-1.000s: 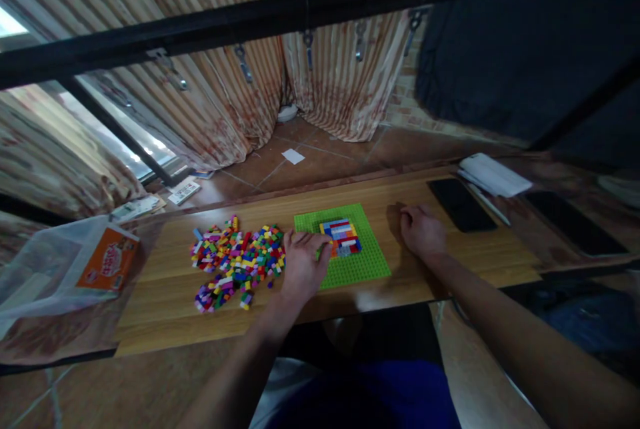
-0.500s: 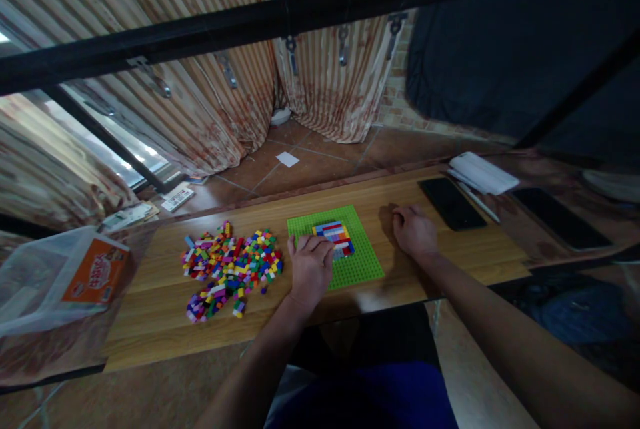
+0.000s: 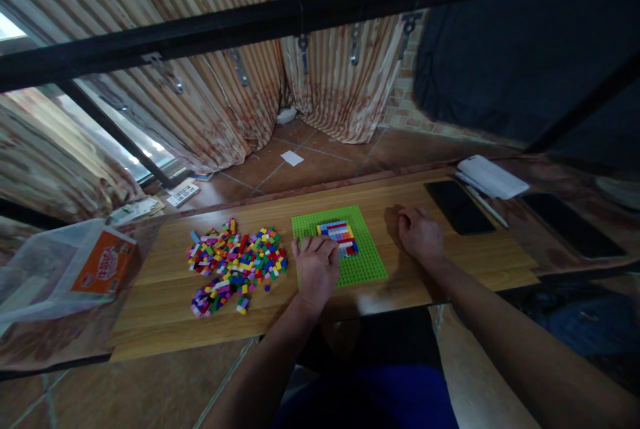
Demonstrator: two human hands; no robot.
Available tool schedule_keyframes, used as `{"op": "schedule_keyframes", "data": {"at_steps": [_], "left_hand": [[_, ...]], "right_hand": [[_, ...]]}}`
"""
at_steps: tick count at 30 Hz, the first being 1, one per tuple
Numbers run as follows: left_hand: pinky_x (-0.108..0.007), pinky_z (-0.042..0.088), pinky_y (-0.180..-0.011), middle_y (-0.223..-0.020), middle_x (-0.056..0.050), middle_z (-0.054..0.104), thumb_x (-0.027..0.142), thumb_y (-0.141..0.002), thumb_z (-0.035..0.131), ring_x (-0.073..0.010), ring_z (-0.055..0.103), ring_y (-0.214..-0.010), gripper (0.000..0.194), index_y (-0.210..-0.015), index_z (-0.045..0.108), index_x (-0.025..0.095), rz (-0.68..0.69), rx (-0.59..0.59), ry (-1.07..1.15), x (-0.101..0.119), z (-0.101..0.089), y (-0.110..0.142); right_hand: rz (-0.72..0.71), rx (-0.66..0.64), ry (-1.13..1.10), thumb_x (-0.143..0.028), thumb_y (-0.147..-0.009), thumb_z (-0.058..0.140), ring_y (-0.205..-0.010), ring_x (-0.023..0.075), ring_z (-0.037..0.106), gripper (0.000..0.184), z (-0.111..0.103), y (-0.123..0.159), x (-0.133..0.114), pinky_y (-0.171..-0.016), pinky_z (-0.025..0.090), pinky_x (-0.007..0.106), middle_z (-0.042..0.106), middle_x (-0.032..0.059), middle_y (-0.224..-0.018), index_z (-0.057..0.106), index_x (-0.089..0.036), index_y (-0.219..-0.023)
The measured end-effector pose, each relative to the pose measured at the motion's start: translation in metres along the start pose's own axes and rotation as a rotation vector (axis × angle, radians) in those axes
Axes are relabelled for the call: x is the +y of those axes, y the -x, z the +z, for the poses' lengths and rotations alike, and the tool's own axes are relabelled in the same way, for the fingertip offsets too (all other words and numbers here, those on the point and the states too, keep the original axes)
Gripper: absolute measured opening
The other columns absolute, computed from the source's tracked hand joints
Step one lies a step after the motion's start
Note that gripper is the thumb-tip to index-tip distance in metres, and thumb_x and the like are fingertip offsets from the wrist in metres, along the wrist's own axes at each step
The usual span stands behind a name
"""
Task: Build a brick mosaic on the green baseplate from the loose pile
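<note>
A green studded baseplate point(image 3: 370, 262) lies on the wooden table. On it sits a low rectangular build of toy bricks point(image 3: 345, 232), striped in red, white, blue, orange and yellow. Over the baseplate's left part is my left hand point(image 3: 316, 268), fingers bent and closed together, thumb side against the build's left edge. Any brick between those fingertips is hidden. My right hand point(image 3: 421, 237) rests on the table to the right of the baseplate, fingers curled in, with nothing visible in them. Loose coloured bricks point(image 3: 240, 262) lie spread in a pile left of my left hand.
A clear plastic box point(image 3: 45, 276) with an orange label stands at the far left. On the right lie a black tablet point(image 3: 460, 207), a white pen point(image 3: 487, 206), a white pad-like object point(image 3: 493, 176) and another dark flat device point(image 3: 573, 224). A dark metal bar point(image 3: 330, 16) crosses above.
The whole scene has shifted slightly right in view as the camera turned. Both hands keep nearly the same pose, and the build's upper left part shows a little more red.
</note>
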State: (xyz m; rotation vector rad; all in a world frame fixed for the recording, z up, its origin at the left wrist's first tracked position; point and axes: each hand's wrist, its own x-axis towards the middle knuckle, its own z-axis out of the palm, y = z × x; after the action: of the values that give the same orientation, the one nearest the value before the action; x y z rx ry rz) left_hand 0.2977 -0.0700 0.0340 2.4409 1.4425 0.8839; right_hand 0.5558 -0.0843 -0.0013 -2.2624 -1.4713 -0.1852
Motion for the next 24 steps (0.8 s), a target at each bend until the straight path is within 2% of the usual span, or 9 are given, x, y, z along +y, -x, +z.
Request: {"op": "schedule_keyframes", "data": {"at_steps": [3, 7, 10, 16, 21, 24], "left_hand": [[-0.049, 0.026, -0.106, -0.100, 0.002, 0.072, 0.026, -0.092, 0.052, -0.0193, 0.058, -0.095, 0.019, -0.086, 0.070, 0.029, 0.073, -0.012, -0.053, -0.002, 0.000, 0.004], [-0.053, 0.024, -0.108, -0.112, -0.002, 0.069, 0.022, -0.092, 0.048, -0.0225, 0.056, -0.102, 0.020, -0.099, 0.067, 0.027, 0.163, -0.098, -0.161, -0.002, -0.002, 0.010], [-0.055, 0.025, -0.109, -0.119, -0.004, 0.065, 0.020, -0.092, 0.046, -0.0247, 0.055, -0.107, 0.024, -0.107, 0.064, 0.025, 0.175, -0.146, -0.218, 0.001, -0.003, 0.012], [-0.058, 0.029, -0.109, -0.120, -0.007, 0.063, 0.016, -0.092, 0.043, -0.0250, 0.054, -0.109, 0.027, -0.109, 0.062, 0.023, 0.159, -0.210, -0.240, 0.009, -0.005, 0.014], [-0.061, 0.025, -0.111, -0.137, -0.008, 0.055, 0.016, -0.089, 0.045, -0.0261, 0.050, -0.121, 0.041, -0.128, 0.052, 0.022, 0.090, -0.165, -0.106, 0.002, -0.016, 0.033], [-0.057, 0.025, -0.113, -0.136, -0.009, 0.057, 0.016, -0.087, 0.046, -0.0250, 0.050, -0.123, 0.043, -0.129, 0.053, 0.023, 0.035, -0.085, -0.058, -0.010, -0.028, 0.055]], "right_hand": [[-0.005, 0.000, -0.004, -0.025, -0.090, 0.042, -0.079, 0.0194, 0.059, 0.030, 0.001, 0.000, 0.001, -0.066, 0.042, 0.029, 0.065, 0.0115, -0.100, 0.068, -0.015, -0.099], [-0.008, 0.003, 0.000, -0.026, -0.090, 0.042, -0.080, 0.0198, 0.060, 0.030, 0.002, 0.000, 0.003, -0.066, 0.042, 0.029, 0.065, 0.0116, -0.100, 0.069, -0.016, -0.100], [-0.010, 0.008, 0.005, -0.025, -0.090, 0.043, -0.079, 0.0201, 0.060, 0.030, 0.002, 0.000, 0.002, -0.066, 0.042, 0.029, 0.065, 0.0122, -0.100, 0.069, -0.015, -0.099], [-0.019, 0.032, 0.015, -0.026, -0.089, 0.042, -0.075, 0.0198, 0.059, 0.031, 0.001, 0.002, 0.003, -0.064, 0.041, 0.030, 0.065, 0.0123, -0.099, 0.070, -0.015, -0.099], [-0.071, 0.054, 0.031, -0.027, -0.089, 0.043, -0.076, 0.0205, 0.058, 0.031, 0.003, 0.001, 0.007, -0.063, 0.040, 0.030, 0.065, 0.0127, -0.094, 0.070, -0.013, -0.097], [-0.095, 0.065, 0.025, -0.026, -0.088, 0.042, -0.075, 0.0200, 0.058, 0.031, 0.005, 0.001, 0.009, -0.062, 0.039, 0.030, 0.066, 0.0132, -0.095, 0.069, -0.013, -0.097]]}}
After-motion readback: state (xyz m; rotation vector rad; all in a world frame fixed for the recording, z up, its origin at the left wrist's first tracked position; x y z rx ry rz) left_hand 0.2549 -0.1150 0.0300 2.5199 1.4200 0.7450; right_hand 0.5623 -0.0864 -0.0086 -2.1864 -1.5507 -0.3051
